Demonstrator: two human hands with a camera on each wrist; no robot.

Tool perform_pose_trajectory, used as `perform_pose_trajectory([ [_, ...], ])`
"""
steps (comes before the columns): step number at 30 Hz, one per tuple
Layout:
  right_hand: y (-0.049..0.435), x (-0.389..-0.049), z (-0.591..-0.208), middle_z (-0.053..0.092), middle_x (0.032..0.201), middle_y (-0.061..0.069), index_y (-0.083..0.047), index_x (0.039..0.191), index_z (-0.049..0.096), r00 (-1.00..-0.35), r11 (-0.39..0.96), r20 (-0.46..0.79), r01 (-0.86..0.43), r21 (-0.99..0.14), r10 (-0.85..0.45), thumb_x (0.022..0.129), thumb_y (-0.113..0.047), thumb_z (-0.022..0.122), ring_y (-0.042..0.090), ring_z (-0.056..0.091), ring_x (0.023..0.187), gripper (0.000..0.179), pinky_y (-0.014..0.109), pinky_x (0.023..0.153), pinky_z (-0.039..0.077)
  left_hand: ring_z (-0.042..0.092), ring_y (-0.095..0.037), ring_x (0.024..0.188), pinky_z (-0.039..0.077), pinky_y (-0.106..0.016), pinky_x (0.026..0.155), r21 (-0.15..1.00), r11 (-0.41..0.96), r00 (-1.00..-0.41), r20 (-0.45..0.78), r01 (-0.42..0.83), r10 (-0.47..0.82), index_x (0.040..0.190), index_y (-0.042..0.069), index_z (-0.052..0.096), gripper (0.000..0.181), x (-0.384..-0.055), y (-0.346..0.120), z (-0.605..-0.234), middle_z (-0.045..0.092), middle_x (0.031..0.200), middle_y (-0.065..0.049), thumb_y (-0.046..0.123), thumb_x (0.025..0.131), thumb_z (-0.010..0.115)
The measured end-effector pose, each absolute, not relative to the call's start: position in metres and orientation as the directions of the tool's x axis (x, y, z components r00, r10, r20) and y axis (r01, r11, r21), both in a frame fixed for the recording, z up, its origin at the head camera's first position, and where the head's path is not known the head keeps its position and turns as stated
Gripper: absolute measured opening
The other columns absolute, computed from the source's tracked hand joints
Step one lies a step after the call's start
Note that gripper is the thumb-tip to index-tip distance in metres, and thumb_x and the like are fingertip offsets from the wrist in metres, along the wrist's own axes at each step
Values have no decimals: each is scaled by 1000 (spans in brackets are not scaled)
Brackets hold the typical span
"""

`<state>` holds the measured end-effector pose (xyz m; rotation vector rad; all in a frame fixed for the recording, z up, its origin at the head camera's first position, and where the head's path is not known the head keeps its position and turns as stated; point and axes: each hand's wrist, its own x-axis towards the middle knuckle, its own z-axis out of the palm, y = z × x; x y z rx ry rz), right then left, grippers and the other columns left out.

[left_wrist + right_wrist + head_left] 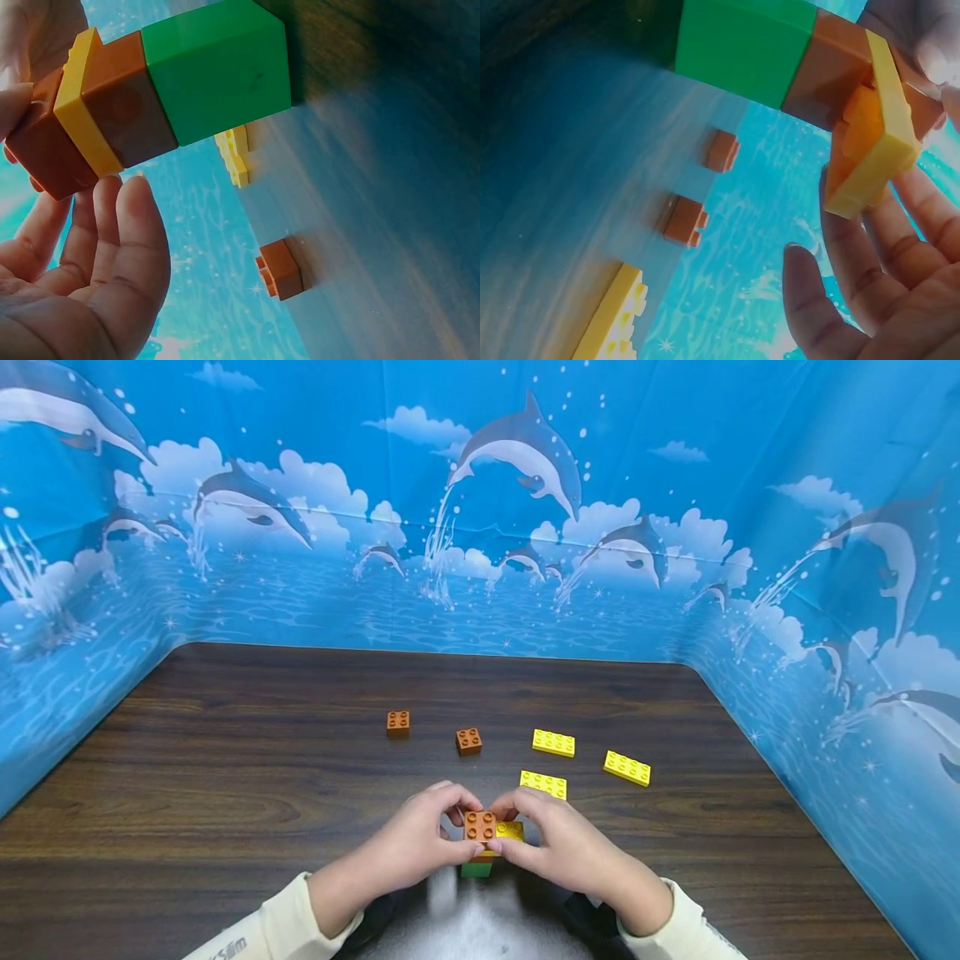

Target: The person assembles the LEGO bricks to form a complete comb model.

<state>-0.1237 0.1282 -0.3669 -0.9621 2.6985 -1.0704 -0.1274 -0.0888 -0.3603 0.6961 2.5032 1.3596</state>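
Observation:
A short stack of toy bricks stands between both hands. Its base is a green block (217, 71), topped by a brown brick (129, 101), then a yellow plate (889, 112) that juts out toward the right hand. Topmost is another brown brick (480, 826) with its studs up. My left hand (415, 832) pinches that top brick, thumb in front and index finger behind. From the right side, my right hand (564, 841) pinches the same brick near its corner, its other fingers curving behind the overhanging plate.
Two loose brown bricks, one at left (398, 723) and one nearer the middle (468, 742), lie beyond the hands. Yellow plates lie to the right: one far (553, 742), one at the right (627, 768), one just behind the right hand (543, 784). A dolphin-print cloth (450, 635) borders the dark wooden table (262, 760).

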Motion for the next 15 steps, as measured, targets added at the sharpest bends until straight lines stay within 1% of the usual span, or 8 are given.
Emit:
perform_pose_trajectory([
  [6, 127, -123, -369, 61, 104, -12, -18, 111, 62, -803, 546, 164, -523, -655, -573, 94, -33, 63, 7, 57, 99, 23, 40, 89, 49, 52, -18, 87, 47, -23, 64, 844, 428, -862, 75, 323, 501, 101, 6, 66, 28, -128, -92, -362, 55, 92, -1, 13, 78, 80],
  [15, 127, -125, -370, 63, 103, -8, -15, 108, 62, -786, 530, 194, -554, -642, -587, 91, -25, 67, 7, 58, 97, 21, 40, 88, 50, 52, -18, 86, 47, -23, 64, 839, 423, -862, 103, 343, 496, 100, 6, 67, 27, -127, -91, -363, 56, 91, 0, 10, 77, 80],
])
